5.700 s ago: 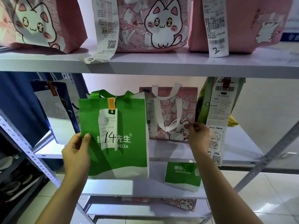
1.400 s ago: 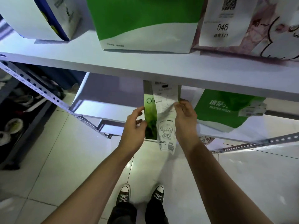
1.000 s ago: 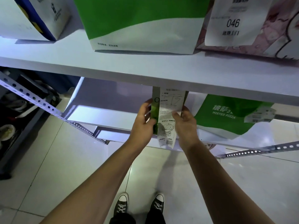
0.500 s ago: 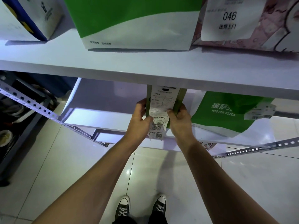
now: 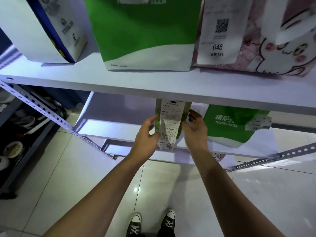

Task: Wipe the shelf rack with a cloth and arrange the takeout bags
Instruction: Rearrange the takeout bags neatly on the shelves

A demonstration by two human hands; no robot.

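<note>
Change since half a second earlier: both hands had loosened and drawn slightly back from the slim green bag point(image 5: 185, 117); the bag stood further in under the upper shelf board point(image 5: 119, 89), its top hidden behind that board.

Item, centre of frame: slim green bag on the lower shelf point(image 5: 95, 124), long printed receipt point(image 5: 168, 127) hanging down its front past the shelf's front lip.

Item, left hand point(image 5: 145, 134): fingers extended, tips touching the bag's left edge, not wrapped around it. Item, right hand point(image 5: 195, 129): fingers relaxed and slightly spread, just beside the bag's right edge; contact could not be confirmed. Neither hand grasped anything.

Item, right of centre: green Mister Pizza bag point(image 5: 229, 127) on the same lower shelf, near the slim bag. Items, top of frame, upper shelf: blue-and-white bag point(image 5: 51, 29), large green pizza bag point(image 5: 145, 31), pink cat-print bag point(image 5: 273, 53) with a receipt marked 046.

Handling note, as judgement: the step looked like seating the bag upright. It would go best with flat palms squaring both sides, nudging the bag back until the base sat fully on the board, the receipt left facing outward and not creased. A tall, narrow bag of this kind would likely tip if released off balance.
</note>
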